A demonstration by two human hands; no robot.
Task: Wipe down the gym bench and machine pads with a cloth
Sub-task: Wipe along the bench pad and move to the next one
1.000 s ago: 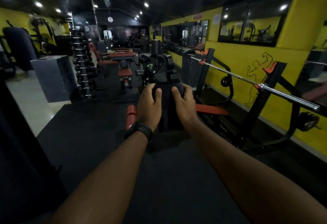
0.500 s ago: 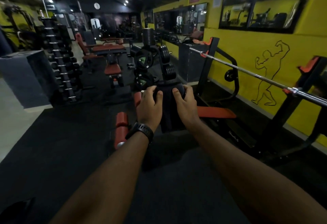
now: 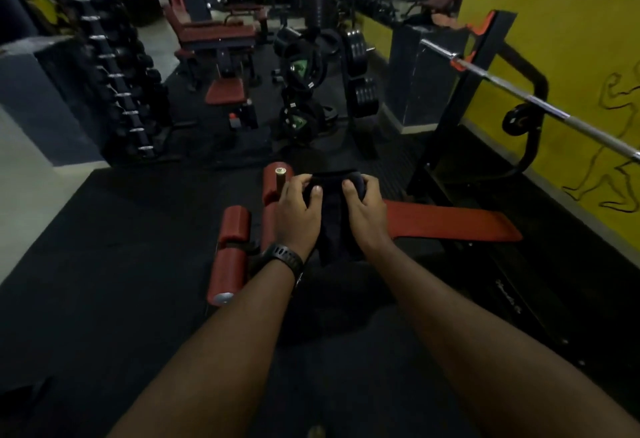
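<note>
Both my hands hold a dark cloth (image 3: 334, 223) out in front of me, its lower part hanging between my wrists. My left hand (image 3: 298, 214), with a black watch on the wrist, grips the cloth's top left edge. Its top right edge is gripped by my right hand (image 3: 365, 211). Below and behind the hands lies a red bench pad (image 3: 450, 226) under a barbell rack. Red roller pads (image 3: 228, 250) of the same bench stick out at the left of my hands.
A steel barbell (image 3: 526, 95) rests on the black rack (image 3: 485, 91) by the yellow wall. A weight plate tree (image 3: 304, 84) stands ahead, a dumbbell rack (image 3: 114, 74) at the left, and other red-padded benches (image 3: 221, 39) further back. Black rubber flooring (image 3: 121, 264) lies around me.
The view has tilted down and moved closer to the red bench and its roller pads. Both hands keep hold of the cloth and have dropped lower over the bench.
</note>
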